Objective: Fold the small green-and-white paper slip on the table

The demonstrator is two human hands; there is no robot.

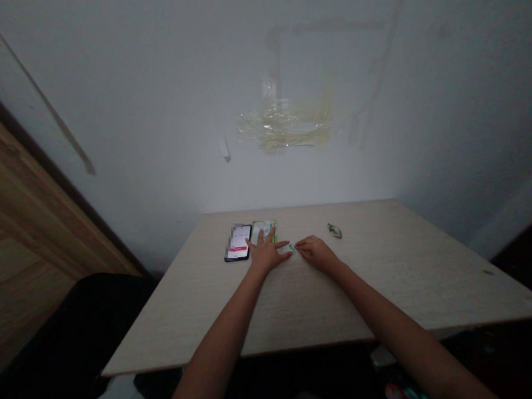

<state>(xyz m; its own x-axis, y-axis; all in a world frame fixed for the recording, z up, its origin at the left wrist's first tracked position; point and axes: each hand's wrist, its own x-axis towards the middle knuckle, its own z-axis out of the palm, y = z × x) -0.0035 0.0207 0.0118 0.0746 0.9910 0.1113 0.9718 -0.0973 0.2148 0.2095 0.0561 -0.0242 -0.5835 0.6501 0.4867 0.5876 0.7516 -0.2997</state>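
With fingers spread, my left hand (pixel 267 253) rests on the table over the lower part of a green-and-white printed sheet or packet (pixel 265 225). Its thumb and index finger reach right, to a small green-and-white piece (pixel 289 247). The fingertips of my right hand (pixel 314 251) are pinched together at the right end of that small piece. Whether it is paper or a wrapper I cannot make out. Just left of my left hand lies a phone (pixel 239 243) with a lit screen, close to its fingertip.
A small crumpled green-and-dark scrap (pixel 334 230) lies on the pale wooden table (pixel 332 308), beyond my right hand. Behind the table rises a white wall (pixel 164 101) with peeling clear tape (pixel 287 127). A black chair-like shape (pixel 88 327) stands at the left.
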